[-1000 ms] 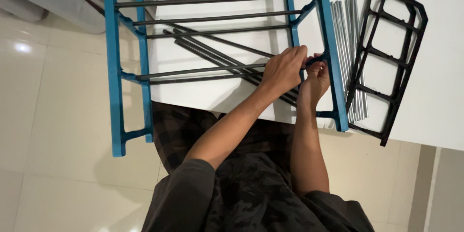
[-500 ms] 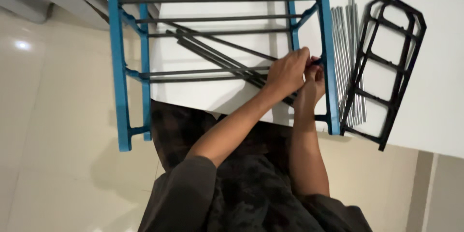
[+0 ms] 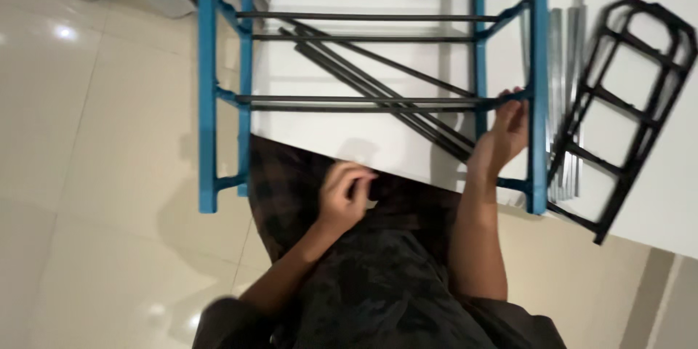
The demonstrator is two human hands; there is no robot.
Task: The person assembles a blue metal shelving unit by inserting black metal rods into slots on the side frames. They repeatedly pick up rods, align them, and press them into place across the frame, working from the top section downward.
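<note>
- The blue rack frame (image 3: 536, 87) fills the upper middle of the frame, standing across the edge of a white table (image 3: 363, 138); its dark cross rods (image 3: 363, 100) run left to right between the blue side posts.
- Inside the frame, several loose dark rods (image 3: 385, 91) lie slantwise on the white top, from upper left down to lower right.
- The right hand (image 3: 502, 134), right of centre, reaches up with its fingertips against the end of a cross rod, just beside the right blue post; whether it grips the rod I cannot tell.
- The left hand (image 3: 345, 193), lower centre, is loosely curled with nothing in it, hanging over the dark checked cloth of the person's lap, apart from the rack.
- At the right, a black plastic side panel (image 3: 625, 109) lies on the table, with a bundle of grey metal rods (image 3: 567, 87) between it and the blue post.
- The floor (image 3: 94, 174) at the left is pale glossy tile with light glints.
</note>
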